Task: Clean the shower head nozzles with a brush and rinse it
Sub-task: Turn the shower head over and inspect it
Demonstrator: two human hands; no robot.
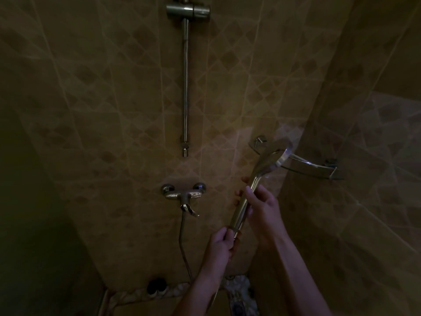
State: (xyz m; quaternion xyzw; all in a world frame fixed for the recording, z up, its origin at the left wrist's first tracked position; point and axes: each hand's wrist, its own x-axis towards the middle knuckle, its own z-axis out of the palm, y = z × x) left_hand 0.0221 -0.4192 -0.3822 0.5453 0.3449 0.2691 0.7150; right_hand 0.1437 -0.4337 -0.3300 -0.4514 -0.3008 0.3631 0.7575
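Observation:
I hold a chrome hand shower head [272, 156] in a dim shower stall, its round head tilted up and to the right, nozzle face turned away from me. My right hand [262, 213] wraps the middle of its handle. My left hand [219, 244] grips the handle's lower end where the hose joins. The hose [182, 242] runs down from the wall mixer tap [184, 195]. No brush is visible.
A vertical slide rail [185, 83] with an empty holder [188, 11] is on the tiled wall above the tap. A glass corner shelf [309, 166] sits right behind the shower head. A dark object [157, 286] lies on the floor ledge below.

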